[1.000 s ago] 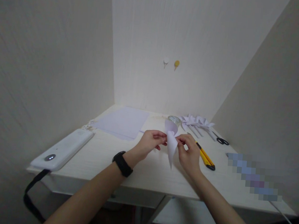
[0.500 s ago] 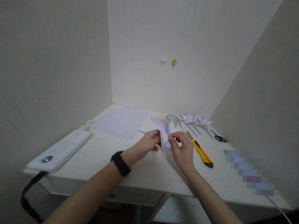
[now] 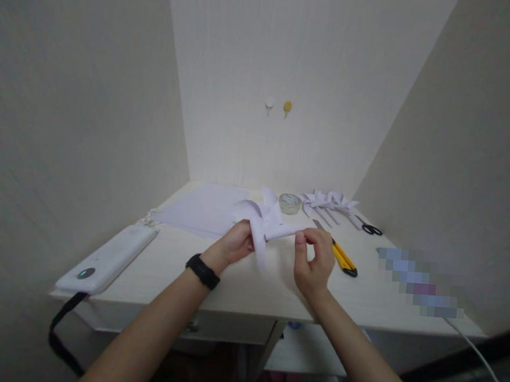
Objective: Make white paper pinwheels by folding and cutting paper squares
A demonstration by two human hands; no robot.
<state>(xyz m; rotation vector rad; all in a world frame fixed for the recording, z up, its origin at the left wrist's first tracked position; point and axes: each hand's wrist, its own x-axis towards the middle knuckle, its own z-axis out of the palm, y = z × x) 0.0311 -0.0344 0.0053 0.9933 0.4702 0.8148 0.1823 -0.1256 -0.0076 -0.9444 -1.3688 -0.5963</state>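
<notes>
A white paper pinwheel [image 3: 261,220] with curled blades is held above the desk between my two hands. My left hand [image 3: 236,242] grips it from behind at the left, its fingertips partly hidden by the paper. With thumb and index finger, my right hand [image 3: 315,256] pinches the tip of the blade that points right. A yellow utility knife [image 3: 344,260] with its blade out lies just beyond my right hand. Behind the pinwheel stands a roll of clear tape [image 3: 289,204].
Several white paper pinwheels [image 3: 330,203] on paper sticks lie at the back right, beside black-handled scissors [image 3: 371,229]. Paper sheets [image 3: 192,210] rest at the back left. A white device [image 3: 106,259] with a black strap sits front left; a pixelated object [image 3: 421,284] lies at right.
The pinwheel has turned and opened out, its blades now spread. My right hand has moved from its middle to a blade tip, drawing it rightward. My left hand has shifted slightly left.
</notes>
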